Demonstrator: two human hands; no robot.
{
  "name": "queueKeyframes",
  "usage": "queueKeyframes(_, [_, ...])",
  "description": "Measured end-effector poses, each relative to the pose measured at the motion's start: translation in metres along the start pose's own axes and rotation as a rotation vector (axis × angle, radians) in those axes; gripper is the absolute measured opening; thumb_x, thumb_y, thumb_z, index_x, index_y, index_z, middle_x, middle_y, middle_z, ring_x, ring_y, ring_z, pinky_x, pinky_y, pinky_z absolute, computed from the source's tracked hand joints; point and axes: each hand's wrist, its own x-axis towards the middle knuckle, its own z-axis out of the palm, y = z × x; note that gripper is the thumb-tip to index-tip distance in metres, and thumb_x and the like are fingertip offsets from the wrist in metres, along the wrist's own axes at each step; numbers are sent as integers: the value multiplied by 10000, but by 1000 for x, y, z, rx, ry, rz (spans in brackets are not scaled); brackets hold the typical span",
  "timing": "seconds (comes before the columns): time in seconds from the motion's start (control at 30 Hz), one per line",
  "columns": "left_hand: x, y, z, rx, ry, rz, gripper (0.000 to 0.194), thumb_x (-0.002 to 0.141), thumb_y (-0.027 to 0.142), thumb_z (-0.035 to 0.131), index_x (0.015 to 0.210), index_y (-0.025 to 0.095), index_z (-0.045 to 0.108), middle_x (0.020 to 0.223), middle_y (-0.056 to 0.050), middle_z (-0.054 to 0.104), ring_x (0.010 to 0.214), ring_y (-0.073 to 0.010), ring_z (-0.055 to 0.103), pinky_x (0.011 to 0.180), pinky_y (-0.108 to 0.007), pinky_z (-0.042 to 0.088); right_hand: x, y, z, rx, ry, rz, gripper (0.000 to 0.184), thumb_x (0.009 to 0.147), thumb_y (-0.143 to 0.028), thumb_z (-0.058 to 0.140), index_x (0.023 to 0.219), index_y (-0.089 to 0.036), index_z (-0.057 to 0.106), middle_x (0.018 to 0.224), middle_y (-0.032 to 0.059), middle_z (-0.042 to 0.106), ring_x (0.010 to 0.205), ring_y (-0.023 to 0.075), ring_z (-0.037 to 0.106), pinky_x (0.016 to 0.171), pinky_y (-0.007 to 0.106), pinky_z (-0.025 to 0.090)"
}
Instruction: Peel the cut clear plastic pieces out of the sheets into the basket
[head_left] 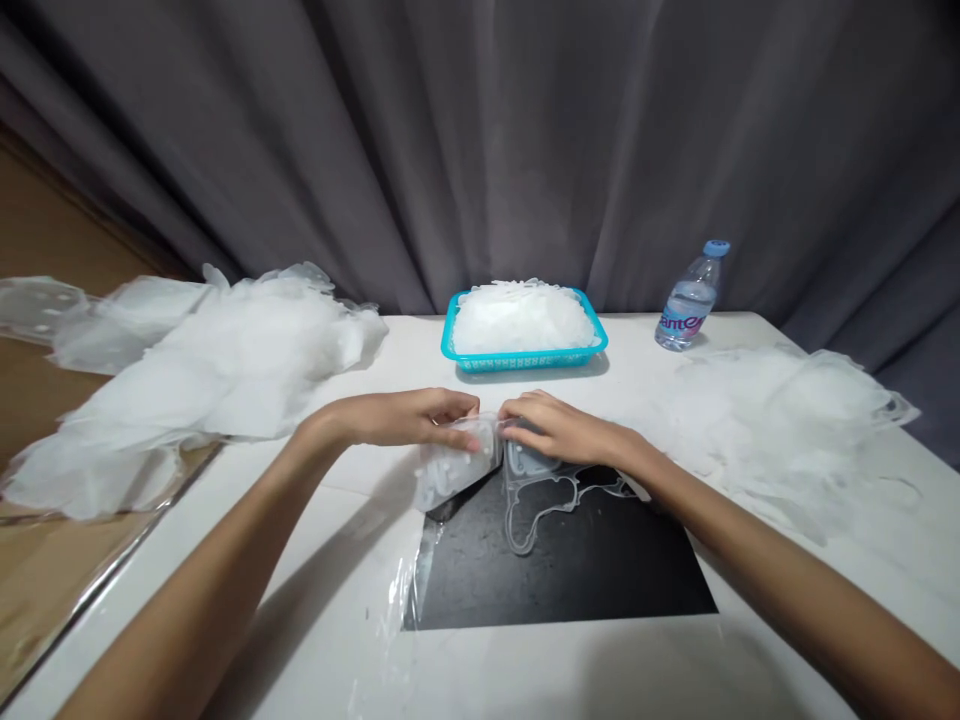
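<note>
Above the far left part of a black mat [585, 570], both hands hold a translucent, milky plastic sheet [454, 470] with raised round shapes. My left hand [439, 418] pinches its left part between thumb and fingers. My right hand [559, 425] grips it close by, near the middle, with bent fingers. From beneath the right hand a thin, clear cut-out frame [525, 530] with wavy edges hangs over the mat. Whether that frame and the sheet are one piece, I cannot tell.
A turquoise basket [525, 362] heaped with small white pieces stands at the back. Right of it is a water bottle [688, 300]. Piles of translucent sheets lie left [225, 360] and right [780, 420]. Cardboard [90, 570] is at the left edge; a grey curtain [525, 140] hangs behind the table.
</note>
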Motion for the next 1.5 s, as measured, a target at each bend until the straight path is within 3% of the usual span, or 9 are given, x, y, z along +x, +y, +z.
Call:
queueKeyframes(0.17, [-6, -4, -3, -84, -14, -127, 340, 935, 493, 689, 1111, 202, 674, 790, -14, 627, 695, -179, 549, 587, -248, 376, -6, -8, -12, 132, -3, 21, 217, 1081, -335, 508, 1064, -178, 658, 919, 38, 680, 806, 171, 585, 764, 300, 445])
queueKeyframes(0.3, [0, -2, 1, -52, -28, 29, 369, 1001, 457, 633, 1298, 242, 675, 1082, -49, 751, 940, -212, 666, 781, -249, 478, -11, -17, -18, 142, -23, 30, 212, 1064, -363, 538, 1063, -192, 663, 837, -2, 632, 745, 146, 539, 706, 278, 382])
queueKeyframes(0.4, [5, 2, 5, -55, -29, 152, 322, 1026, 405, 632, 1315, 274, 686, 1299, -32, 737, 1166, -229, 664, 983, -271, 464, -14, -21, -22, 75, -46, 32, 199, 1070, -361, 529, 1076, -207, 653, 785, -27, 597, 696, 131, 508, 685, 274, 346])
queueKeyframes(0.53, [8, 2, 10, -47, -18, 169, 281, 1042, 403, 620, 1265, 266, 721, 1254, -34, 753, 1147, -221, 680, 1007, -286, 466, -16, -25, -30, -10, -40, 71, 213, 1075, -334, 501, 983, -199, 637, 737, -33, 568, 669, 126, 490, 663, 279, 312])
queueKeyframes(0.67, [12, 2, 20, 22, 179, 174, 307, 989, 498, 674, 1145, 255, 778, 1406, -72, 657, 1311, -277, 583, 1118, -363, 410, -16, -26, -35, 5, -34, 64, 214, 1066, -284, 486, 920, -191, 612, 713, -41, 549, 640, 114, 473, 658, 279, 316])
queueKeyframes(0.83, [24, 11, 33, -160, 221, 224, 335, 1026, 482, 599, 1032, 181, 745, 1003, -66, 717, 951, -215, 640, 871, -332, 493, -17, -21, -38, -14, 2, 38, 284, 1069, -311, 478, 823, -194, 559, 676, -53, 497, 619, 108, 443, 623, 283, 290])
queueKeyframes(1.0, [33, 18, 40, -183, 311, 239, 323, 1000, 426, 610, 935, 138, 742, 732, -5, 585, 668, -133, 483, 608, -256, 371, -18, -23, -44, -50, 5, 26, 268, 1019, -220, 504, 753, -191, 518, 667, -53, 488, 634, 103, 437, 623, 281, 288])
queueKeyframes(1.3, [43, 23, 57, -160, 539, 255, 333, 977, 331, 515, 679, 182, 517, 640, 43, 413, 605, -114, 365, 587, -257, 310, -18, -23, -37, -126, 110, -49, 221, 969, -158, 511, 751, -190, 530, 676, -47, 474, 608, 99, 398, 620, 287, 243])
queueKeyframes(1.5, [41, 27, 63, -77, 600, 278, 254, 942, 252, 519, 698, 188, 499, 651, 42, 430, 622, -121, 375, 607, -274, 300, -11, -12, -33, -126, 235, -20, 258, 963, -222, 538, 708, -198, 509, 641, -54, 422, 600, 99, 354, 618, 278, 255])
